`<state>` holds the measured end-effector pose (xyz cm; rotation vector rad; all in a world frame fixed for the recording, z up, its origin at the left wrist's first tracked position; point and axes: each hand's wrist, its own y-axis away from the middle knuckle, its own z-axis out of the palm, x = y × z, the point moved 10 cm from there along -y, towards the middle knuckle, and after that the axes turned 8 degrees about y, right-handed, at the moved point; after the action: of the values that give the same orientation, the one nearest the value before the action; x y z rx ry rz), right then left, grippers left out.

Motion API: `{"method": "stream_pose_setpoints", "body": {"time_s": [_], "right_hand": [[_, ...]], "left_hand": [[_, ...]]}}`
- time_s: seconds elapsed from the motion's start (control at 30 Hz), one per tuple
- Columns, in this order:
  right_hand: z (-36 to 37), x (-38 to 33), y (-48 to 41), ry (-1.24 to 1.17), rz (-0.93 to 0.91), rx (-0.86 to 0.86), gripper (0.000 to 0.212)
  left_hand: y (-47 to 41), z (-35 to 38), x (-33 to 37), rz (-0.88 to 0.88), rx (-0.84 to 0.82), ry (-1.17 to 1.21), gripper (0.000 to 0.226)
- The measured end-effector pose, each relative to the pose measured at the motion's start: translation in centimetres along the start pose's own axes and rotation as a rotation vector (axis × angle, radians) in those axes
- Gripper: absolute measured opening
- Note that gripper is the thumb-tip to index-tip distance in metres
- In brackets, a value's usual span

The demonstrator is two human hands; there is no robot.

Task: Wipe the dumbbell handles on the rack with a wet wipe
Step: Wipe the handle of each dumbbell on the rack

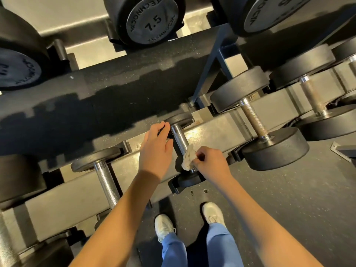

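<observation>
On the rack [212, 130], my right hand [210, 162] pinches the wet wipe [188, 159] against a dumbbell handle [179, 137], my left hand [156, 149] open-fingered beside it; next, probably, wiping along its length.

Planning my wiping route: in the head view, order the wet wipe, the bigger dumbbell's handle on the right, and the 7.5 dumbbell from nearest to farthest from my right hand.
1. Wet wipe: in the grip of the right hand, against the small dumbbell's handle.
2. Bigger dumbbell's handle: next slot to the right, same tier.
3. 7.5 dumbbell: upper tier, ahead and left.
</observation>
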<state>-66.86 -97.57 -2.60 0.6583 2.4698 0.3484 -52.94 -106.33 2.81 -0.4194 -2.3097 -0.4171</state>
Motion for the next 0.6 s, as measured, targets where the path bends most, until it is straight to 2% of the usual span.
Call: {"method": "stream_pose_setpoints", "body": {"time_s": [0.17,0.23,0.3,0.43,0.53,0.6], "right_hand": [[-5.2,2.2,1.0,-0.310,0.111,0.214,0.007],[-8.5,3.6,1.1,-0.350,0.116,0.318,0.010],[-11.6,5.3,0.7,-0.309,0.108,0.392,0.013],[-16.4,8.8,-0.8,-0.110,0.077,0.435,0.021],[-18.2,11.0,-3.8,0.107,0.046,0.411,0.020],[-18.0,11.8,-6.5,0.216,0.041,0.321,0.019]], "left_hand": [[-0.8,-0.1,3.5,0.121,0.015,-0.021,0.040],[-1.0,1.1,6.0,0.161,-0.031,0.007,0.040],[-1.5,2.7,8.3,0.179,-0.079,0.045,0.043],[-3.3,4.8,12.4,0.199,-0.103,0.105,0.048],[-5.3,5.7,14.8,0.233,-0.067,0.042,0.054],[-6.7,6.8,15.6,0.251,-0.053,-0.017,0.056]]}}
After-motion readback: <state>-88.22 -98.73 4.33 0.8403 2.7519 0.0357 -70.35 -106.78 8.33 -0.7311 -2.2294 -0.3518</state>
